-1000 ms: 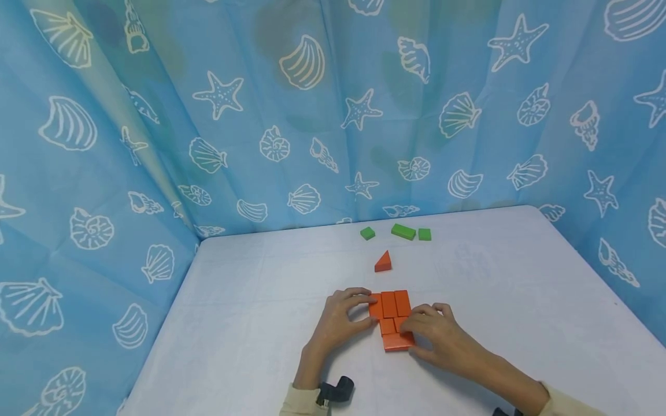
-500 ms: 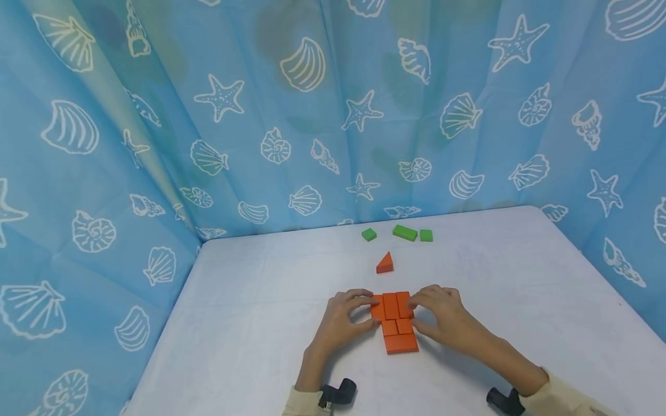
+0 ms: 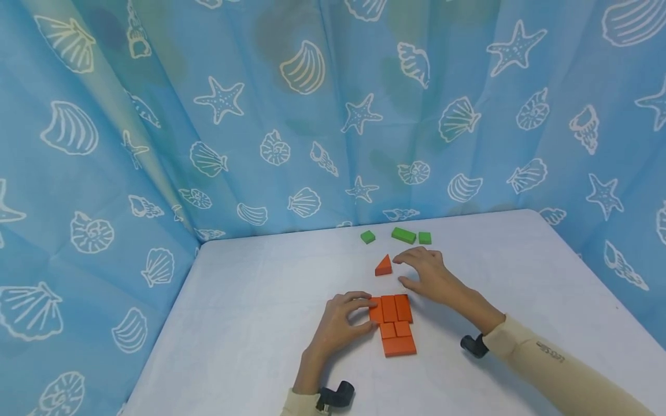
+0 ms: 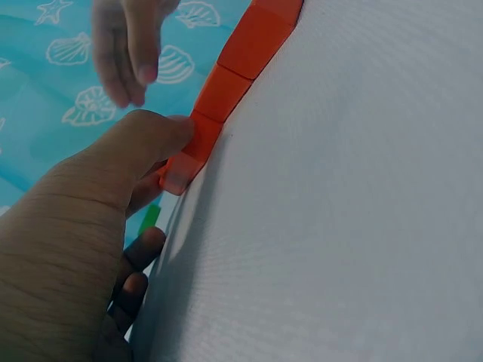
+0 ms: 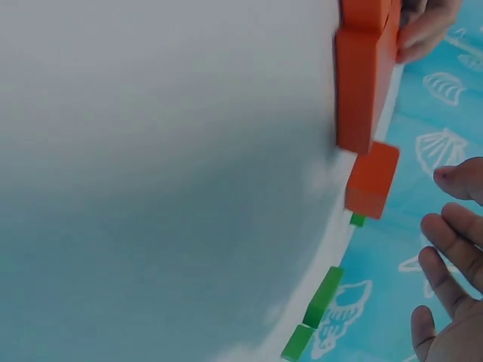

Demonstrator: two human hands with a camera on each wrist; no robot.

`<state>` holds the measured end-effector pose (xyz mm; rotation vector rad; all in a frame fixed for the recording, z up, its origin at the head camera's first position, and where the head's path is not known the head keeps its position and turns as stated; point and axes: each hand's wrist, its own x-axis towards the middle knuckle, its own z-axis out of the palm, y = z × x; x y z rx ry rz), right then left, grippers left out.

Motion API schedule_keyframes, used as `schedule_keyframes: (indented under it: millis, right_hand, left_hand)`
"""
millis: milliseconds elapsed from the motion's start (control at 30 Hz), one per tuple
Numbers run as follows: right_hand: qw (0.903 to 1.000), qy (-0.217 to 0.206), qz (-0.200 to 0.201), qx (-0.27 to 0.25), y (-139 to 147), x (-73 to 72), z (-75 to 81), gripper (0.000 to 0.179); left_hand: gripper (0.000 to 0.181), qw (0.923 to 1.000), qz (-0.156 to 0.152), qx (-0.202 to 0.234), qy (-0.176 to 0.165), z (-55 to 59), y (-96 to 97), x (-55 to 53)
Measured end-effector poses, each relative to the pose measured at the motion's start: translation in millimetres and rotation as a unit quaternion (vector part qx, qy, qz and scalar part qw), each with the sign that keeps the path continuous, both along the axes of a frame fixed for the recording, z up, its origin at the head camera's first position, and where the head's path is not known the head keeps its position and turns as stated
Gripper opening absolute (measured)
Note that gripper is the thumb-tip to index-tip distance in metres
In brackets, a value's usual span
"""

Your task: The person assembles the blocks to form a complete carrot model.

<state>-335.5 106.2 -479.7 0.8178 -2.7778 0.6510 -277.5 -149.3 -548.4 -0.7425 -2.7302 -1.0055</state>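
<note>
- Pinching the leftmost red block [image 3: 376, 312] with the left hand [image 3: 338, 319]!
- Holding the right hand [image 3: 428, 278] spread, empty, near the red triangle [image 3: 384, 266] on the table [image 3: 260, 323].
- Possibly risking misalignment by over-squeezing.

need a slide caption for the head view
Left hand holding the corner block of a flat orange arrangement, right hand beside an orange triangular block, three green blocks beyond.

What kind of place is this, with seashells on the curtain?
Probably an indoor tabletop set up for block play: a white table, a blue seashell curtain behind it, and red blocks and green blocks on top.
</note>
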Motion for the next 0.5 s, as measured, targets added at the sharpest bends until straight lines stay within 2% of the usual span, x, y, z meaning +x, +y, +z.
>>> schedule_keyframes:
  millis: [267,500]
  right_hand:
    - [0.9994,-0.025,0.011,0.019,-12.6,-34.0,-1.3,0.047]
    - [0.9980,-0.022,0.031,0.050,-16.9,-50.3,-3.5,0.048]
  left_hand:
    - [0.035,1.0000,0.002,0.000,0.002,-2.2,-2.3,0.6]
    - [0.035,1.0000,-0.003,-0.001,0.007,-2.4,-2.2,-1.0]
